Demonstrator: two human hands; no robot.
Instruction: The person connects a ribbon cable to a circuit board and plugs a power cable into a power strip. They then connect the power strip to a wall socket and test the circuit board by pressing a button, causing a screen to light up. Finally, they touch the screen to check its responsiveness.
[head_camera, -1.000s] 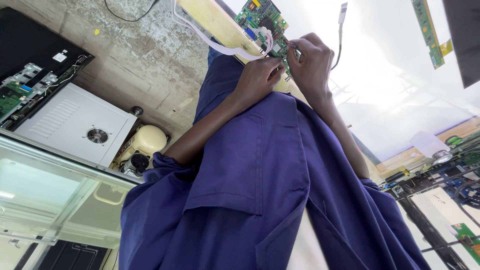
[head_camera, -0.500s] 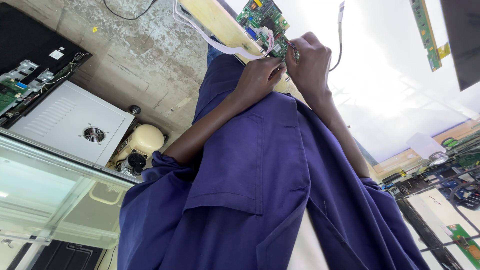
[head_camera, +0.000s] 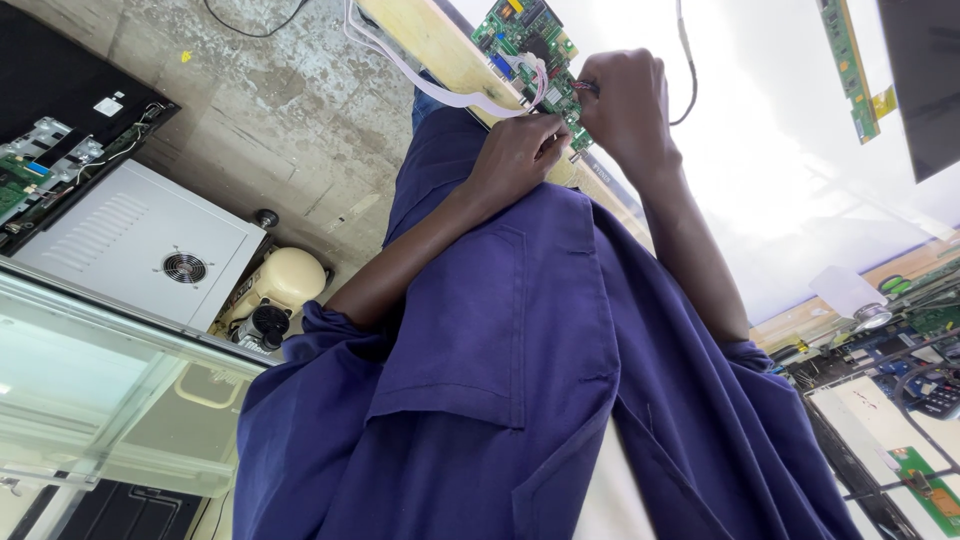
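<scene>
Both hands meet at the worktop's near edge: left hand (head_camera: 515, 160) pinches the green circuit board (head_camera: 530, 50) steady, right hand (head_camera: 625, 105) grips its connector wires (head_camera: 535, 75).

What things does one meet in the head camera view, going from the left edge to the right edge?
White metal box with a small fan → cream-coloured round device → left hand → green circuit board → right hand → narrow green strip board → black panel.

one head-worn view, tilted steeply down along the blue-clad torso (head_camera: 520, 380), close above the hands at the worktop (head_camera: 440, 45) edge.
</scene>
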